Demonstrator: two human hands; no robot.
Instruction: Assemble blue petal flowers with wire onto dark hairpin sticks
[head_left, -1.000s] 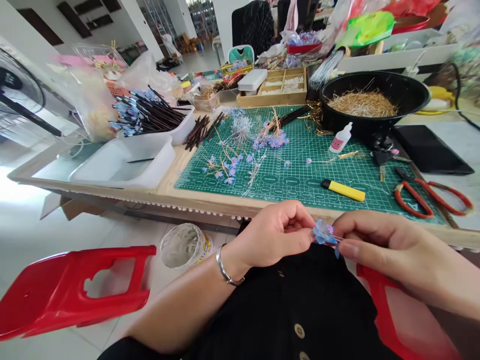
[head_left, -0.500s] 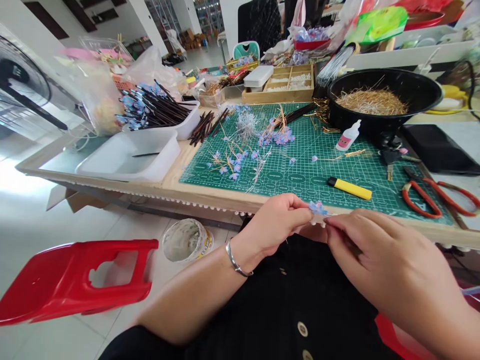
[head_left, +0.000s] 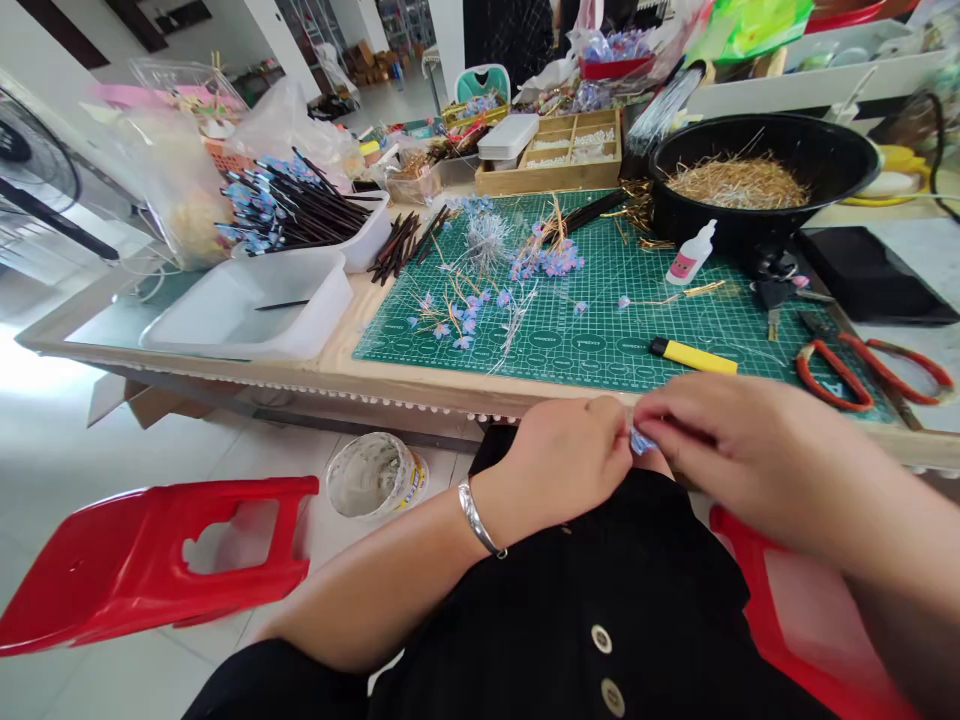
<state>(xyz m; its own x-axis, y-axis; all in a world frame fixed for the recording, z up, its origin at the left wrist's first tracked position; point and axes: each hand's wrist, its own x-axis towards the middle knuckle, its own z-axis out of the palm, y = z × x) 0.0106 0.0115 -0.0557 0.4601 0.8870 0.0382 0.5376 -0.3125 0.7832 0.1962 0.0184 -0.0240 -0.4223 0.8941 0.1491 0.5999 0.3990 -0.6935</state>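
A small blue artificial flower (head_left: 642, 442) is between my two hands, in front of the table's near edge. My left hand (head_left: 559, 450) is closed at the flower's left side, its fingertips mostly hidden behind the hand. From the right, the thumb and forefinger of my right hand (head_left: 739, 430) pinch the flower and cover part of it. Beyond them on the green cutting mat (head_left: 600, 345) lie loose blue-pink flowers on wire stems (head_left: 465, 315), a bunch of similar flowers (head_left: 551, 260) and a tangle of silver wire (head_left: 486, 240).
A yellow-and-black lighter (head_left: 694, 355), red-handled pliers (head_left: 832, 375), a glue bottle (head_left: 691, 255) and keys (head_left: 772, 295) lie to the right. Behind stands a black bowl (head_left: 840, 170) of golden wire. Left are white trays (head_left: 315, 310), one full of dark sticks (head_left: 315, 210). A red stool (head_left: 165, 550) stands below.
Both hands have come closer together. My right hand has moved left and its fingers now cover more of the flower, which sits slightly lower. The head view has tilted down a little.
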